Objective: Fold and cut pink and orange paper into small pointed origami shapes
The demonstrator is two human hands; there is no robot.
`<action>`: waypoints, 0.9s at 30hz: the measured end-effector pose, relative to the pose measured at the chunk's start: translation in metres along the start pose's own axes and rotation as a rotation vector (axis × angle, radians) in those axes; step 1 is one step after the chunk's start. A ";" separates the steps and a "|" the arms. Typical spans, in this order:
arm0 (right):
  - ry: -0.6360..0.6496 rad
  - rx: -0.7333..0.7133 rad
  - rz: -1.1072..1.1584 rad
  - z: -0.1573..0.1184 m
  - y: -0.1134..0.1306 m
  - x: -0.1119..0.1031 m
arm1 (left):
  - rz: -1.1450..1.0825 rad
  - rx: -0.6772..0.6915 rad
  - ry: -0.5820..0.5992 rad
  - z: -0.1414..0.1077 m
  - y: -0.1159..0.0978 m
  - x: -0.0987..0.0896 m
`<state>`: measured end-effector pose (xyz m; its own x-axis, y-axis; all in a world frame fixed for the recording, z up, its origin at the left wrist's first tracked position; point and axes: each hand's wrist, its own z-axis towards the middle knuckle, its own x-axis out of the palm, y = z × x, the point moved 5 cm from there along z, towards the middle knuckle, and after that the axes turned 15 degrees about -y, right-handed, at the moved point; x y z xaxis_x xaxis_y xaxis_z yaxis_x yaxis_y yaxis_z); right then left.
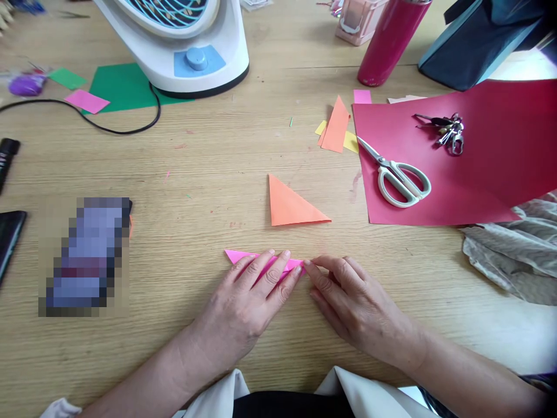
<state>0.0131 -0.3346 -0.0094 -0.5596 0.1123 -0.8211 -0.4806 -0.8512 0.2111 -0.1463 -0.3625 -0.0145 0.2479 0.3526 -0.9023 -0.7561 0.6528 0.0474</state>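
Note:
A strip of folded pink paper (292,265) lies on the table in front of me, its pointed left end sticking out past my fingers. My left hand (256,293) rests over it with fingers stretched out and slightly apart, pressing it down; the thumb is hidden. At the paper's right tip, my right hand (348,293) has its thumb and index finger pinched together. Just beyond both hands sits an orange paper triangle (291,206), touched by neither hand.
White scissors (402,180) and keys (450,130) lie on a red sheet (496,151) at right. Folded orange paper (336,128) is beside it. A fan (200,52), a red bottle (391,43) and green paper (117,87) are behind. A blurred phone (87,255) lies left.

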 end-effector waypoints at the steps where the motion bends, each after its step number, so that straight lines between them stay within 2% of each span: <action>1: 0.002 -0.002 0.001 -0.001 0.000 0.000 | 0.004 -0.004 0.002 0.000 0.000 0.000; 8: 0.031 -0.050 0.053 -0.016 -0.002 0.002 | 0.020 -0.016 -0.028 0.002 0.000 -0.002; 14: -0.012 -0.032 0.044 -0.013 -0.002 0.000 | 0.019 -0.027 -0.034 0.001 0.001 -0.003; 23: -0.002 -0.038 0.011 -0.013 -0.004 0.004 | 0.034 -0.038 -0.030 0.003 0.000 -0.004; 27: -0.046 0.034 0.048 -0.006 -0.006 0.002 | -0.019 -0.058 -0.055 0.002 0.002 -0.004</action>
<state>0.0192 -0.3326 -0.0154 -0.6124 0.0958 -0.7848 -0.4750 -0.8381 0.2683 -0.1475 -0.3610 -0.0101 0.2942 0.3785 -0.8776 -0.7846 0.6200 0.0044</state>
